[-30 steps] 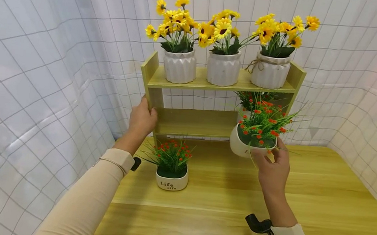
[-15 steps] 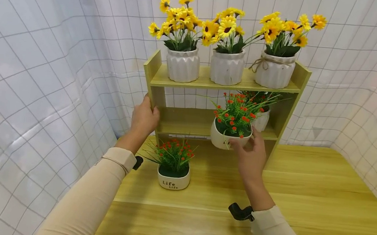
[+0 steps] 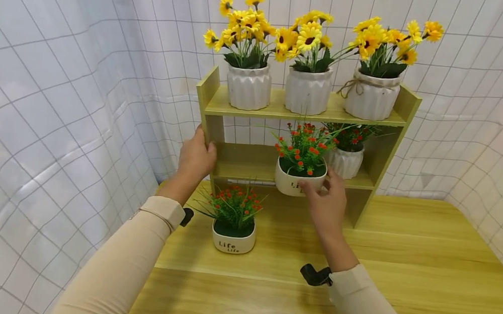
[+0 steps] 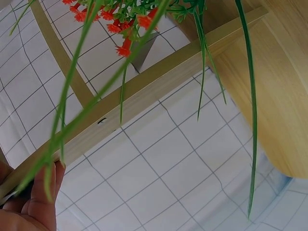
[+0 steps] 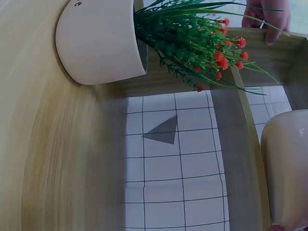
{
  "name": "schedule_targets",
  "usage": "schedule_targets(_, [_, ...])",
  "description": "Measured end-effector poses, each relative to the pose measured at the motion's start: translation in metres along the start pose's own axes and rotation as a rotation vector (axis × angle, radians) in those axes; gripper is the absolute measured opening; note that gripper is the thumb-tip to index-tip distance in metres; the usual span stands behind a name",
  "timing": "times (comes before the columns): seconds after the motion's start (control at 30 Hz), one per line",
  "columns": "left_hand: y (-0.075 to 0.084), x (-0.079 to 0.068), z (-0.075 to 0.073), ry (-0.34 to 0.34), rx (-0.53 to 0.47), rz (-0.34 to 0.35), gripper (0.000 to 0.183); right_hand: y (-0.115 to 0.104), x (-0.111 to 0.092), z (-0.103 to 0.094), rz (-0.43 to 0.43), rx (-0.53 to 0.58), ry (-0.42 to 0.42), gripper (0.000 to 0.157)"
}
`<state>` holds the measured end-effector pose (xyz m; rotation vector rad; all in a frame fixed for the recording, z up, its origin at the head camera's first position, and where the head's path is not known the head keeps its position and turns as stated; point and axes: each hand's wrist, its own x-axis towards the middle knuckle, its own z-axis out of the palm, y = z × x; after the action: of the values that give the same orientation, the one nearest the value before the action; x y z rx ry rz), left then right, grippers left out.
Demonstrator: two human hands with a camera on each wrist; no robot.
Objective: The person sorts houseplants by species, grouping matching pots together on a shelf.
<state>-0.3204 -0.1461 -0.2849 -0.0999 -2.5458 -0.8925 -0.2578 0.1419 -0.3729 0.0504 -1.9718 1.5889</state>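
My left hand (image 3: 197, 158) grips the left side panel (image 3: 202, 91) of a small wooden shelf (image 3: 244, 162); its fingers (image 4: 43, 199) also show at the panel's edge in the left wrist view. With thumb and fingers, my right hand (image 3: 329, 205) holds a white flowerpot (image 3: 286, 181) of red flowers and green grass by its right end. That pot (image 5: 291, 163) is close over the middle board's front edge, left of a ribbed white pot (image 3: 347, 163) with red flowers. A second "Life" flowerpot (image 3: 233, 241) stands upright on the table, in front of the shelf's left part.
On the top board stand three white pots (image 3: 307, 94) of yellow flowers. The shelf stands on a wooden table (image 3: 426, 275), with white grid-patterned curtain (image 3: 56, 108) behind and at the sides. A lower opening of the shelf shows in the right wrist view.
My right hand has carried its flowerpot leftward and in toward the middle board, uncovering more of the ribbed pot behind. My left hand keeps its grip on the side panel.
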Motion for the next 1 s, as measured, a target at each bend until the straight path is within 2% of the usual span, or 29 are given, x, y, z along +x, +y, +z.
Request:
schedule_targets(0.37, [0.002,0.001,0.0,-0.014,-0.01,-0.019,0.042,0.0,0.009,0.01,-0.043,-0.111,0.016,0.08])
schedule_targets(0.6, [0.0,0.0,-0.001,-0.003,0.0,-0.024,0.042,-0.005,0.021,0.013,-0.047,-0.177,-0.026,0.075])
schedule_targets(0.8, [0.001,-0.001,-0.002,-0.015,-0.007,-0.018,0.045,-0.006,0.029,0.015,-0.037,-0.214,-0.032,0.069])
schedule_targets(1.0, [0.001,-0.001,-0.001,-0.005,0.0,-0.018,0.048,-0.003,0.037,0.018,-0.066,-0.267,-0.041,0.072])
